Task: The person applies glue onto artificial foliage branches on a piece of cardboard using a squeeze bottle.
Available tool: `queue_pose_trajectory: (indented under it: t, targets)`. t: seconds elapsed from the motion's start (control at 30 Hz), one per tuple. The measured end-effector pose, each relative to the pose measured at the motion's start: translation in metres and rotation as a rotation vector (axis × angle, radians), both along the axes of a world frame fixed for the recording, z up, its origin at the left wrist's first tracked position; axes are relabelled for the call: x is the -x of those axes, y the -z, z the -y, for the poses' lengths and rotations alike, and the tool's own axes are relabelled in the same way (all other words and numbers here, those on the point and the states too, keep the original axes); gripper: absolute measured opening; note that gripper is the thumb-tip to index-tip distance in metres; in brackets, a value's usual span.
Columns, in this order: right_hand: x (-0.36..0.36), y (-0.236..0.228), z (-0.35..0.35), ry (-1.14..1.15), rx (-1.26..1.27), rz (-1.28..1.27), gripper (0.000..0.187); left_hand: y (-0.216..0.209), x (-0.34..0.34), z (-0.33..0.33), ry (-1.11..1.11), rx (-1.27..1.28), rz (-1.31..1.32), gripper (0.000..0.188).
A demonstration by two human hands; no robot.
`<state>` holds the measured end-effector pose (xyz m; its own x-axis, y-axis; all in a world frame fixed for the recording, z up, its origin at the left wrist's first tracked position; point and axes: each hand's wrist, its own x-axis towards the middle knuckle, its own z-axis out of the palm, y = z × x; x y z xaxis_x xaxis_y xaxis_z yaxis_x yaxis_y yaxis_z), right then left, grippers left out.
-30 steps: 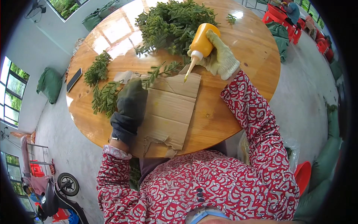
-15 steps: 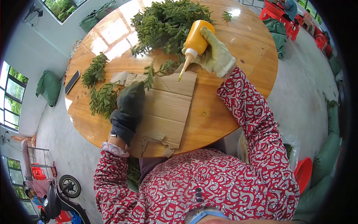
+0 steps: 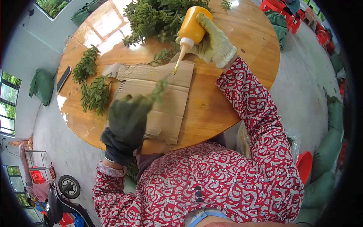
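My right hand (image 3: 213, 41), in a pale knit glove, is closed round a yellow squeeze bottle (image 3: 193, 25). Its long nozzle tilts down, the tip just above a flat piece of cardboard (image 3: 168, 106). In a dark glove, my left hand (image 3: 130, 115) pinches a small green fir sprig (image 3: 160, 87), blurred by motion, over the cardboard's left part. Beyond the cardboard's far edge lies another sprig (image 3: 161, 56). A big heap of fir sprigs (image 3: 151, 19) rests behind the bottle. Two smaller bunches lie at left, one farther (image 3: 86, 64) and one nearer (image 3: 96, 94).
The round wooden table (image 3: 215, 106) carries everything. A phone (image 3: 63, 78) lies at its left edge. On the floor are green sacks (image 3: 41, 87), a motor scooter (image 3: 62, 202), red stools (image 3: 291, 20) and a red basin (image 3: 304, 166). One loose sprig (image 3: 225, 4) sits at the far side.
My left hand has drawn back toward me, lifting the sprig off the cardboard's far left part. The bottle stays in my right hand over the cardboard; the whole view has shifted slightly.
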<state>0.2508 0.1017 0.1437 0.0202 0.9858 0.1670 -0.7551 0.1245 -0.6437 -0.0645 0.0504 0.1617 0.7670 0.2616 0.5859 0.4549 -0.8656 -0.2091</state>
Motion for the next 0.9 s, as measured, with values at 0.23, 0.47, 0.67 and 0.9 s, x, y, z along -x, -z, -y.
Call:
queue_pose_trajectory:
  t: [0.23,0.47,0.67,0.9]
  targets:
    - [0.005,-0.004,0.007,-0.104,-0.041,0.009,0.056,0.014,-0.006,0.012,0.102,0.379,-0.265,0.041]
    - [0.021,-0.013,0.021,-0.121,-0.006,0.068,0.052,0.019,-0.003,0.015,0.156,0.373,-0.182,0.051]
    - [0.042,-0.023,0.038,0.05,-0.029,0.283,0.044,0.025,-0.005,0.009,0.211,0.433,-0.058,0.047]
    - [0.053,-0.03,0.051,0.128,-0.094,0.423,0.038,0.02,-0.006,0.006,0.248,0.502,-0.086,0.033]
